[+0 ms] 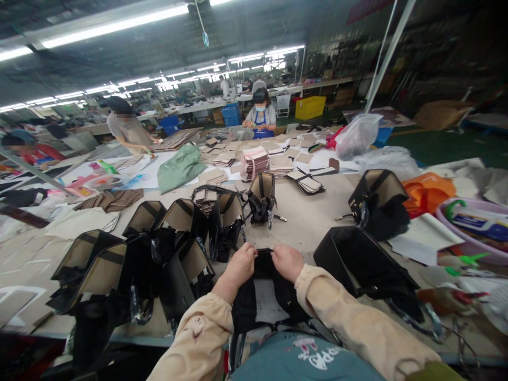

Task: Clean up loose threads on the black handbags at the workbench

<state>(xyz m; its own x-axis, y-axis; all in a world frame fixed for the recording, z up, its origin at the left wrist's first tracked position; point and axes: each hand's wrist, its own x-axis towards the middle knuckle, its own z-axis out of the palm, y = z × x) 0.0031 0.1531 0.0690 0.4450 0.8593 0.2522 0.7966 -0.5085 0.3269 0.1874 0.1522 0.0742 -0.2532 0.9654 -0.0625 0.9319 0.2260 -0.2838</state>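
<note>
Right under my camera, here's the black bag, its upper edge stretched between two hands! My left hand has its fingers pinched narrow on one end of that edge, and my right hand grips the other end the same way, with just a short span between them. Just right of the right fingers sits a big open black bag, while to the left of the left fingers I count a whole crowd of tan-lined bags. Straight ahead of the fingertips stands a smaller bag, and farther out to the right, another one. Look beyond: a pink-edged stack ahead of the fingers, a green cloth off to their left, and, well past everything, a co-worker in a blue apron across the table.
</note>
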